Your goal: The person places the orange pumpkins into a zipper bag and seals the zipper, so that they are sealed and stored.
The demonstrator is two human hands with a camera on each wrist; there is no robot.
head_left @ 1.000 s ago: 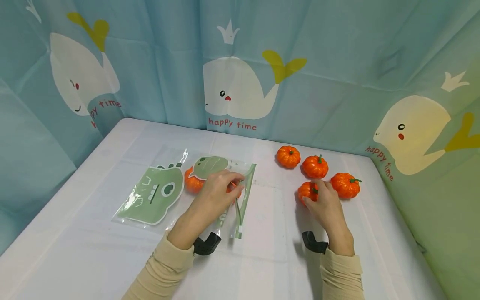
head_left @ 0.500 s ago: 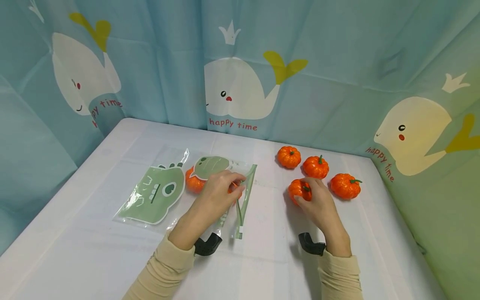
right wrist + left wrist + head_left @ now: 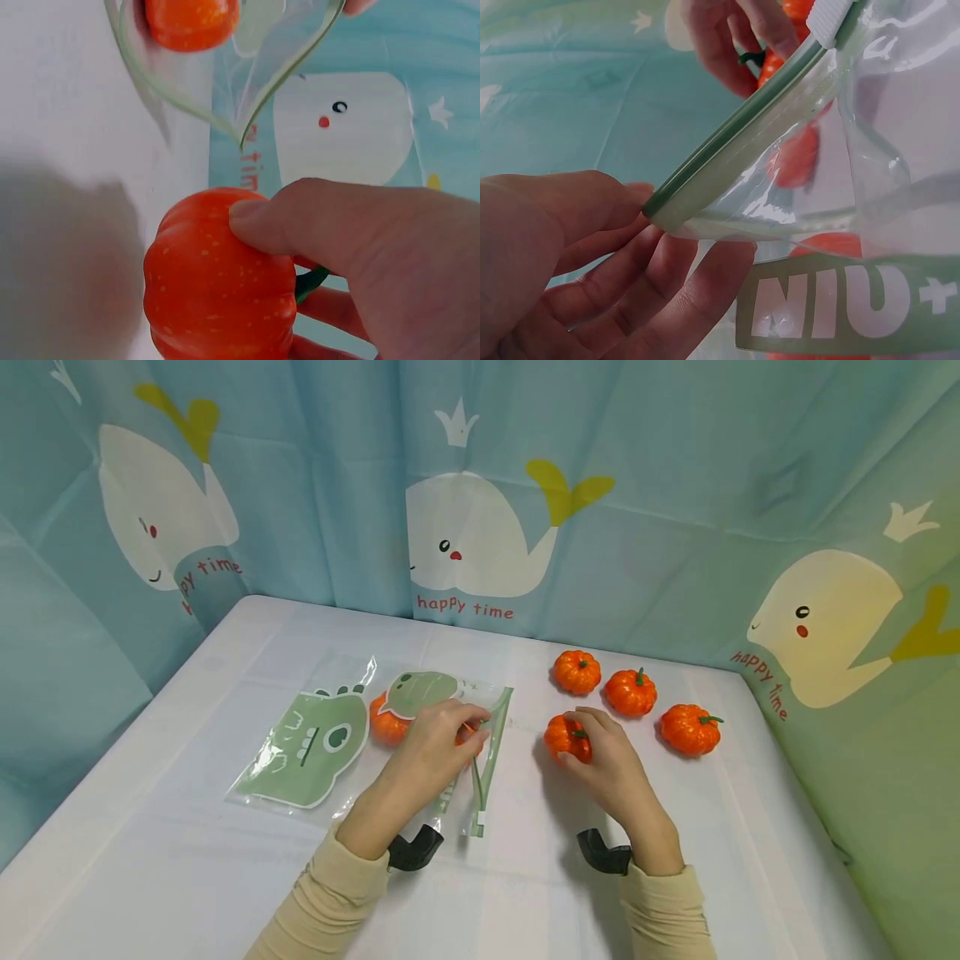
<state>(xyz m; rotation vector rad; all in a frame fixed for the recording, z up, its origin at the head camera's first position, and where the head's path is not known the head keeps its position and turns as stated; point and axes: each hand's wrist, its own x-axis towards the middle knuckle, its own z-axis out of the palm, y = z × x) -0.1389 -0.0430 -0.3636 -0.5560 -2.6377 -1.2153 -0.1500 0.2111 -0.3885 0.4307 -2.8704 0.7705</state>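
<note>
My left hand (image 3: 438, 739) pinches the green zip edge of a clear zip bag (image 3: 727, 150) between thumb and fingers, lifting that edge so the mouth gapes. Inside the bag, orange toy pumpkins (image 3: 191, 22) show through the plastic. It bears a green cartoon print and white letters. My right hand (image 3: 611, 764) grips another small orange pumpkin (image 3: 221, 277) with a green stem, thumb on one side and fingers on the other. In the head view this pumpkin is a short way right of the bag's mouth; in the right wrist view the mouth lies just beyond it.
Three more pumpkins lie at the back right of the white table (image 3: 517, 893): one pumpkin (image 3: 577, 672), a second pumpkin (image 3: 631, 692) and a third pumpkin (image 3: 690, 730). A flat clear bag (image 3: 307, 752) with a green monster print lies at left. A whale-print curtain (image 3: 345, 485) encloses the table.
My right hand has carried its pumpkin leftward, away from the other three and closer to the bag. The left hand has kept its place at the bag's edge.
</note>
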